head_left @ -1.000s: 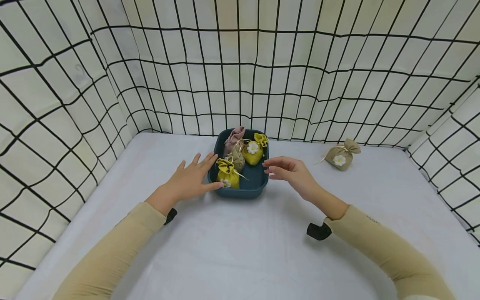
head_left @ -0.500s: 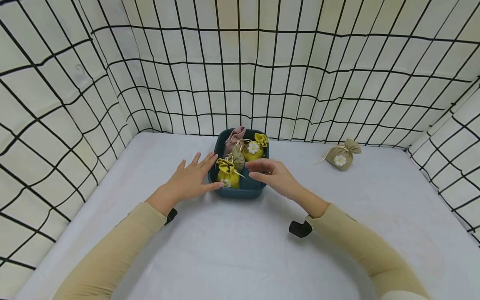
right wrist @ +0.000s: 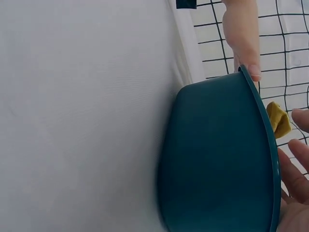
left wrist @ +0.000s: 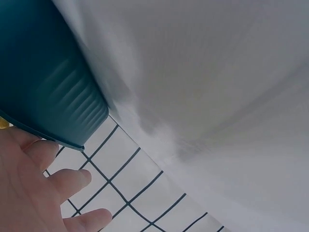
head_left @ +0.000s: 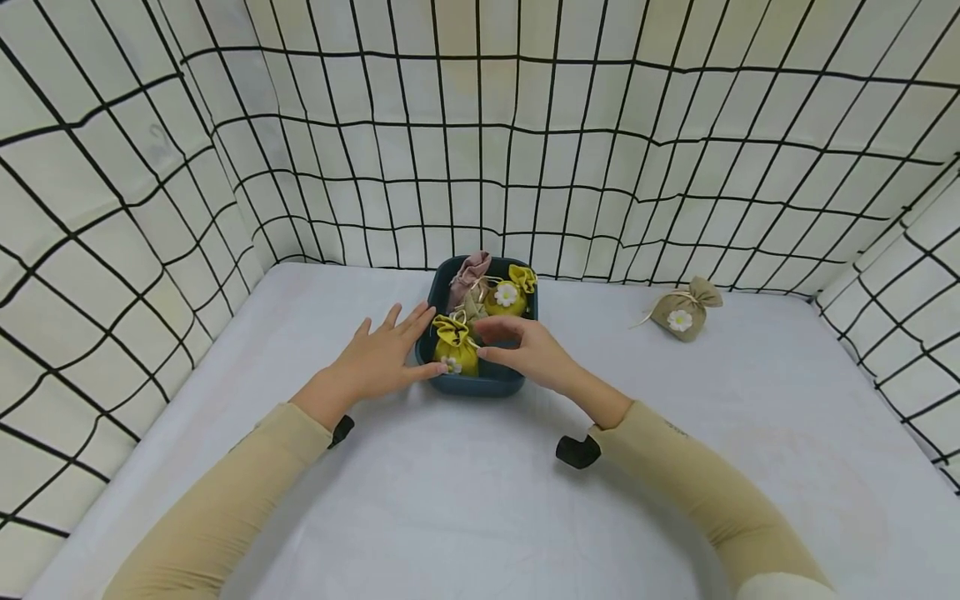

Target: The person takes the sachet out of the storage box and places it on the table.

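A dark teal plastic basin [head_left: 480, 386] stands on the white cloth with several small drawstring pouches in it. At the front left is a yellow pouch [head_left: 467, 362] with a white flower; a second yellow pouch [head_left: 504, 315] lies at the back right. Between them sits a beige pouch [head_left: 471, 307], partly hidden, with a pink pouch [head_left: 467, 282] behind. My left hand [head_left: 382, 360] rests at the basin's left rim, fingers spread. My right hand [head_left: 536, 354] reaches over the right rim, thumb and fingers curved and parted, fingertips close to the beige and front yellow pouches.
Another beige pouch [head_left: 677, 322] with a white flower lies on the cloth at the right. White walls with a black grid net [head_left: 480, 129] enclose the table at the back and sides. A black wrist device [head_left: 578, 452] hangs below my right sleeve.
My right hand has moved left from outside the basin's right rim to over its inside, nearer the beige pouch. The left hand and the pouches stay in place.
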`<action>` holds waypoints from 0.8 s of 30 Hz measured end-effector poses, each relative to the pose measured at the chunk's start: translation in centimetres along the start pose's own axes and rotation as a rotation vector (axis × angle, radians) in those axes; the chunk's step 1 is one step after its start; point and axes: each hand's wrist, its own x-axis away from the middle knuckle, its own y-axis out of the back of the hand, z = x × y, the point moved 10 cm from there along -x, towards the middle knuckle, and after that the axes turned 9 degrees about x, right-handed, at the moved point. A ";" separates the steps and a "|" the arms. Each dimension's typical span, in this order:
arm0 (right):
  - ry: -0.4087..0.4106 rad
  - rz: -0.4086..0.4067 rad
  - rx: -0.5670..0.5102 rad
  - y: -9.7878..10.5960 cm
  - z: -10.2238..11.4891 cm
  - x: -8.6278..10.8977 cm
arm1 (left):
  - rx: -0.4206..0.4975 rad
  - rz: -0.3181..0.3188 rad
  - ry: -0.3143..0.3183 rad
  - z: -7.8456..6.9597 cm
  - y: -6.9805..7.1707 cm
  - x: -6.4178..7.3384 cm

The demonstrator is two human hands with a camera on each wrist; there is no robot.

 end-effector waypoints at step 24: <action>-0.124 0.172 0.231 -2.3 -0.1 -1.9 | 0.012 -0.003 -0.007 -0.1 0.2 0.2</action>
